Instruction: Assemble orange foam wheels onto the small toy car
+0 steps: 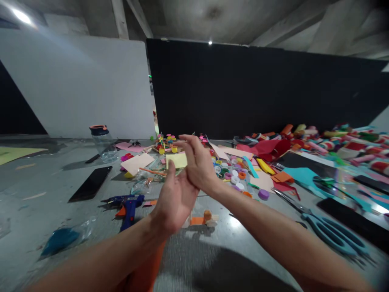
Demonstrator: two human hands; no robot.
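Observation:
Both hands meet in front of me, above the middle of the table. My left hand [176, 198] is turned palm up with its thumb raised and no object visible in it. Across its palm and fingers lies the heel of my right hand [199, 164], whose fingers stretch out to the left. The right hand hides most of the left fingers. Just beyond and below the hands, a small build of pale wooden sticks with an orange strip and an orange cap [207, 215] rests on the table, partly covered by the left hand.
A blue glue gun [130, 207], a black phone [91, 184] and a clear bottle [104, 144] are on the left. Several bottle caps [234, 179] and coloured paper pieces spread behind the hands. Large scissors [330, 233] lie right, near a dark bar [354, 219].

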